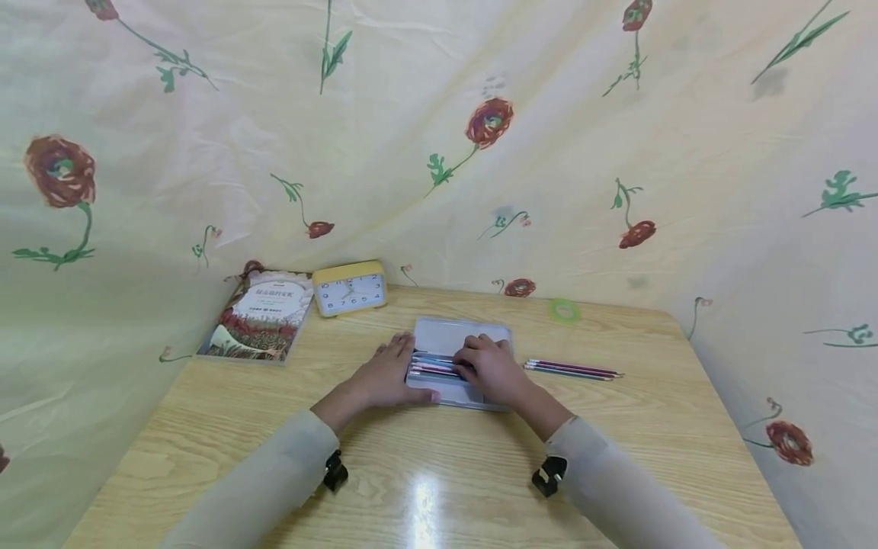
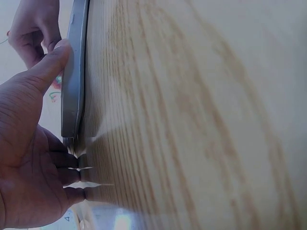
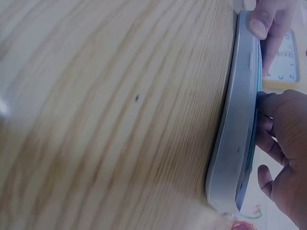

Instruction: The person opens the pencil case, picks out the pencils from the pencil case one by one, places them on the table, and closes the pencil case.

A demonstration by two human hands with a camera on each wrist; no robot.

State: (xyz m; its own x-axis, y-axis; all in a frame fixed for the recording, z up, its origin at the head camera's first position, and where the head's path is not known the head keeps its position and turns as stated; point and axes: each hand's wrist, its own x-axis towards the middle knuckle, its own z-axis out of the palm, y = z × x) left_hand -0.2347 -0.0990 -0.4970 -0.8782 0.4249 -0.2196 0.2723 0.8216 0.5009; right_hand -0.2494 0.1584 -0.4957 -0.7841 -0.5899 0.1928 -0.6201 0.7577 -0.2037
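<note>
A grey pencil case (image 1: 461, 394) lies open on the wooden table, with several pencils (image 1: 430, 366) lengthwise inside it. My left hand (image 1: 392, 375) rests against the case's left end, fingers extended and thumb over the near rim. In the left wrist view, that hand's fingertips touch the tabletop beyond the case's end. Curled over the right part of the case, my right hand (image 1: 490, 370) grips pencils there, hiding their right ends. From the right wrist, the right hand's thumb and fingers dip in behind the case's side wall (image 3: 235, 110).
Several loose pencils (image 1: 572, 370) lie right of the case. A green tape roll (image 1: 552, 309) sits toward the back right. A yellow alarm clock (image 1: 350, 288) and a book (image 1: 264, 316) stand at the back left. Flowered cloth (image 1: 384, 137) hangs behind the table (image 1: 439, 450).
</note>
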